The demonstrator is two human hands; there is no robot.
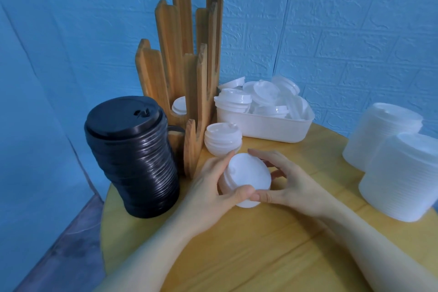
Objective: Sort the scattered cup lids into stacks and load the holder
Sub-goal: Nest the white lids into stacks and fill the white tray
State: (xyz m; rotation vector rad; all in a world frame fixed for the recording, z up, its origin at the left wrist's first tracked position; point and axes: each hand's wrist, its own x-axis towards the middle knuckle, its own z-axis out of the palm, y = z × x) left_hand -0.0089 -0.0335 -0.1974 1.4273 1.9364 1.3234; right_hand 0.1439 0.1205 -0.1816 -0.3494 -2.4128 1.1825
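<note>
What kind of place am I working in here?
Probably a small staged drink-station setup: a round wooden table against a blue brick-textured wall, with a wooden lid holder, a black lid stack and a white bin of loose lids.

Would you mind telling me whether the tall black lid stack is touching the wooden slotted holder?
Cannot tell: in the head view the black lid stack overlaps the wooden holder, hiding any gap.

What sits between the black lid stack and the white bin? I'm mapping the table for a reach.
In the head view, the wooden holder stands between the black lid stack and white bin, with a short white lid stack at its foot.
</note>
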